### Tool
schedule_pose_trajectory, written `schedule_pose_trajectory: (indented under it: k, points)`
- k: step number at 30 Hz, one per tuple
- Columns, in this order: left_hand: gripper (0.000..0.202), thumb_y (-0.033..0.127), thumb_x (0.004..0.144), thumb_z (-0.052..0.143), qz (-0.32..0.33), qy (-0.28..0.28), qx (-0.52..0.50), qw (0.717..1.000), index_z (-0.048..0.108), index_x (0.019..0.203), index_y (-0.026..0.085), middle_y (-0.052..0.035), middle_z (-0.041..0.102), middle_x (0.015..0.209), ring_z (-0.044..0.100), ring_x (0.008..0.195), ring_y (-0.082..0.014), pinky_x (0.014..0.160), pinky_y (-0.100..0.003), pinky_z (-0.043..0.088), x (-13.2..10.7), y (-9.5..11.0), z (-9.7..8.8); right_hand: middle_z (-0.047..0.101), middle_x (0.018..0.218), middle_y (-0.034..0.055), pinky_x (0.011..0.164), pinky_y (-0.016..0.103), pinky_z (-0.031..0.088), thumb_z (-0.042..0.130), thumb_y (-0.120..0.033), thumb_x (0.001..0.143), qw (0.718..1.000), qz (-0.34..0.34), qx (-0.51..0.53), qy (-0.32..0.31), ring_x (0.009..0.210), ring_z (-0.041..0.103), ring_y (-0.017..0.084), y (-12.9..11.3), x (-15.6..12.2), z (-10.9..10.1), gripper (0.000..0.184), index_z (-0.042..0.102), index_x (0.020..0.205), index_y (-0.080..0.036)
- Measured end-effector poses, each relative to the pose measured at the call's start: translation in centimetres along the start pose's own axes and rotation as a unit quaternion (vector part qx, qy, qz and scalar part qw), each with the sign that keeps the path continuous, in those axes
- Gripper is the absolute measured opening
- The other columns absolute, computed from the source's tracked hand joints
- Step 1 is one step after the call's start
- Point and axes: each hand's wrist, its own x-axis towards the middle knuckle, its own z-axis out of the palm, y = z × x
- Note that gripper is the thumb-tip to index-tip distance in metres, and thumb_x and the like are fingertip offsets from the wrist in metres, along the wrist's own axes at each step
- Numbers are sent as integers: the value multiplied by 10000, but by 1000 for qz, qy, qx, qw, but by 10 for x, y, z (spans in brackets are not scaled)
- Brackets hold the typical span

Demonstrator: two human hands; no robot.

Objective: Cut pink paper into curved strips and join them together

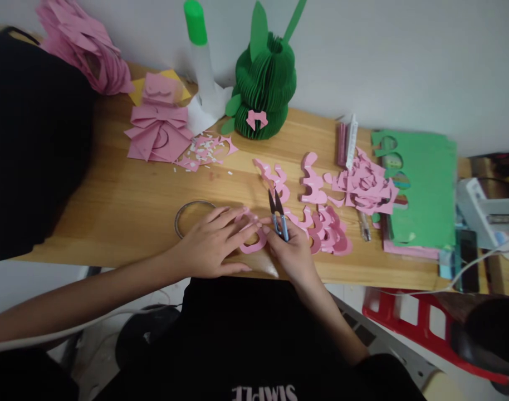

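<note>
**Left hand (210, 242) flat; right hand (295, 253) holding black-bladed, blue-handled snips (283, 224)**

The left hand, fingers spread, rests on a pink scalloped paper cutout (253, 249) lying between the hands. It should be light, flexible and easily creased or torn at narrow bends; a broad lobe looks the safest hold.

Left to right: 1 thin grey ring (176, 223) beside the left hand, partly hidden; 1 tall white bottle with a green cap (204, 72) beyond that hand; 1 green pleated-paper figure (265, 83) beyond both; 2 separate pink wavy paper pieces (313, 181) beyond the right hand; right of it, overlapping pink scalloped paper pieces (332, 231), uncountable; farther right, 1 flat green paper stack (425, 189).
</note>
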Motion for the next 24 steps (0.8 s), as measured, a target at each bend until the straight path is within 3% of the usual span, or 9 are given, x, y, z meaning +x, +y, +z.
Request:
schedule_pose_trajectory:
  k: [7, 11, 16, 19, 24]
  points:
    - [693, 615, 924, 420, -3, -2, -9, 1000, 492, 1360, 82, -177, 601, 1337, 484, 1273, -350, 1047, -470, 340, 0, -1, 0, 517, 590, -36, 503, 241, 339, 651, -430, 772, 1000, 2, -29, -10, 510, 418, 105, -1, 1, -1, 248, 651, 779, -182]
    - [658, 591, 920, 456, -5, -19, -10, 1000, 501, 1363, 106, -167, 593, 1352, 480, 1289, -352, 1051, -475, 363, 0, -2, 0, 538, 611, -30, 561, 252, 379, 613, -410, 790, 992, -13, -124, -16, 551, 462, 121, -7, 1, -13, 227, 614, 745, -187]
    - [594, 618, 864, 549, 41, -33, 1, 999, 547, 1323, 242, -154, 567, 1374, 470, 1317, -371, 1066, -526, 365, 1, 0, 0, 635, 686, 6, 643, 282, 411, 567, -333, 804, 958, -8, -278, -69, 662, 562, 169, -22, 4, -28, 160, 600, 733, -194]
    - [678, 684, 810, 566, 46, -47, 1, 998, 539, 1330, 250, -157, 566, 1364, 459, 1324, -387, 1071, -551, 363, 3, 0, 0, 643, 689, 18, 625, 284, 398, 556, -314, 825, 931, 5, -350, -105, 675, 579, 184, -28, 8, -27, 161, 621, 746, -190]
    - [661, 664, 795, 606, 44, -66, -17, 997, 572, 1295, 233, -165, 593, 1318, 483, 1292, -398, 1063, -584, 364, 8, 1, -5, 652, 680, 18, 593, 272, 380, 543, -339, 864, 898, 8, -417, -143, 645, 582, 178, -33, 12, -20, 208, 661, 782, -188]
